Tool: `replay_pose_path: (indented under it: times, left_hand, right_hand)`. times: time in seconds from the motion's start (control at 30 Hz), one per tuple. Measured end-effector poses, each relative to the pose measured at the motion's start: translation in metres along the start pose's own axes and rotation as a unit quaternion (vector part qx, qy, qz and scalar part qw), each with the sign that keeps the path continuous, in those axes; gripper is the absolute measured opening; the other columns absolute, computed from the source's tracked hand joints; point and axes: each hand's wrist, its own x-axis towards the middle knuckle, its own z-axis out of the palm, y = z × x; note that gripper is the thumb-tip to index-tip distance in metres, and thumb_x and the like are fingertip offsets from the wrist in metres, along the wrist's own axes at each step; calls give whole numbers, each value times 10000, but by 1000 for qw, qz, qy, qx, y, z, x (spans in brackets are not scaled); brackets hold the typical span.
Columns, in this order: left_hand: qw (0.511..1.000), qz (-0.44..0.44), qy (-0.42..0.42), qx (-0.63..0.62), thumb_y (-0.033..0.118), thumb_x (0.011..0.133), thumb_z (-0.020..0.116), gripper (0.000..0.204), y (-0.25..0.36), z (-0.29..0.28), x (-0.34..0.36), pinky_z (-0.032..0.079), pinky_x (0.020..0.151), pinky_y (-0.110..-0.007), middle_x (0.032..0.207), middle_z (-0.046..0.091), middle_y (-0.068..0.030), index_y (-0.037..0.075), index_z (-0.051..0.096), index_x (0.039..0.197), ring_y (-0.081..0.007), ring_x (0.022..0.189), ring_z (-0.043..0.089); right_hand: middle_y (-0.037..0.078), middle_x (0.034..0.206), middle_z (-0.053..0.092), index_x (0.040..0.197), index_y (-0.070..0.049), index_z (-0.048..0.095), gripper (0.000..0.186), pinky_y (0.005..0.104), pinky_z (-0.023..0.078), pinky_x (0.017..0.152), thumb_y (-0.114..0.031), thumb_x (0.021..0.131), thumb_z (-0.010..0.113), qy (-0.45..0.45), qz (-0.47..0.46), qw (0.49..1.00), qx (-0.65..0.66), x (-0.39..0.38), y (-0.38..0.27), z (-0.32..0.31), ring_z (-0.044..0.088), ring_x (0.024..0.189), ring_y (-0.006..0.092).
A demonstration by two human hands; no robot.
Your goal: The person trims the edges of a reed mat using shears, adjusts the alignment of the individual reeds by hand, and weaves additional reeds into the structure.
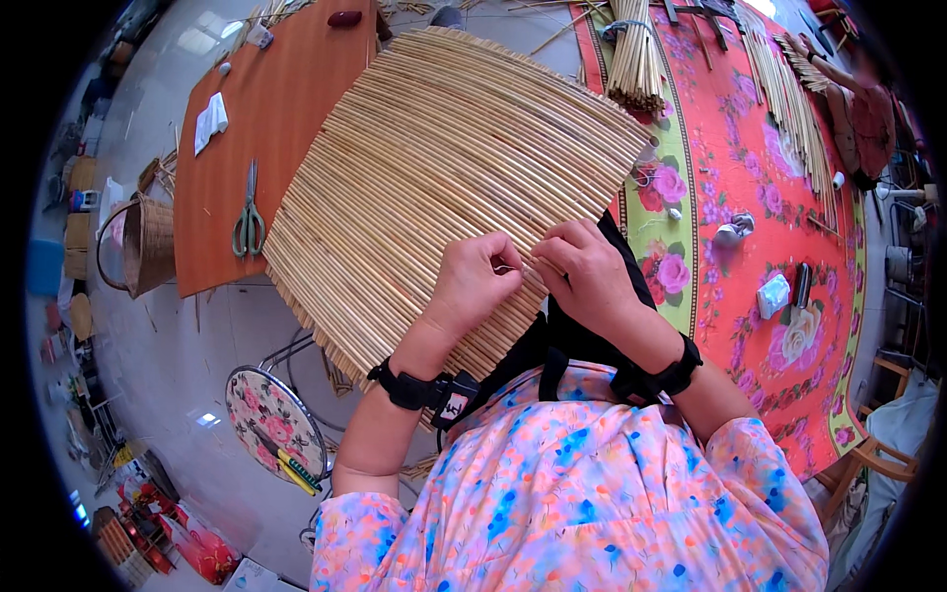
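Room: pale glossy floor [187, 345]; wooden tabletop [296, 99] at left; red floral cloth [725, 385] spread at right.
Stalk mat [434, 178]: one, straw-coloured, parallel stalks, roughly fan-shaped; centre, before the person, overlapping the tabletop in view.
Left hand [478, 276]: over the mat's near right part; grip closed, thumb against forefinger, a white thread [504, 267] showing there.
Right hand [589, 274]: just beside the left; fingers bent; cannot tell how far its grip is closed or what it holds.
Scissors [251, 199]: green-handled, on the tabletop, left of the mat.
Stalk bundle [634, 64]: tied, on the cloth, beyond the mat.
Wicker basket [150, 247]: handled, beside the tabletop.
Stool [276, 414]: round, floral seat, lower left.
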Motion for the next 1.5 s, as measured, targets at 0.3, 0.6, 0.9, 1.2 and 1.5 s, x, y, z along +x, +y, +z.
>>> replay_pose_path:
  times: [0.3,0.6,0.9,1.2,1.5]
  left_hand:
    - [955,216,90,184,25,705,641,83,11,8,3,476,545,-366,722,571,-100,49,570,741,-294,657,594]
    - [914,317,102,230,-6,717,643,115,6,6,5,487,552,-367,731,569,-75,62,565,766,-278,662,603]
    - [914,349,122,170,-88,687,642,167,0,8,6,460,549,-342,731,570,-98,38,577,775,-269,644,588]
    - [922,334,120,155,-114,698,638,186,-5,7,4,467,562,-327,745,591,-103,37,587,796,-261,660,602]
    - [934,316,105,127,-89,715,674,206,-4,7,2,494,570,-301,771,631,-93,27,668,886,-233,664,625]
  right_hand:
    - [72,867,607,822,-75,660,102,369,499,766,-98,728,693,19,19,999,-24,2,2,8,576,882,277]
    - [72,837,601,803,-78,657,67,370,501,741,-98,743,676,25,19,999,-44,4,0,9,575,854,276]
    - [62,794,599,795,-90,682,91,376,505,707,-151,729,694,2,34,998,-55,6,1,9,579,820,267]
    - [67,785,596,817,-98,689,113,378,500,699,-154,722,707,7,5,1000,-29,5,4,8,590,796,268]
    - [86,785,552,784,-68,601,67,395,500,628,-109,768,651,-23,29,999,-28,6,-4,-3,608,721,279]
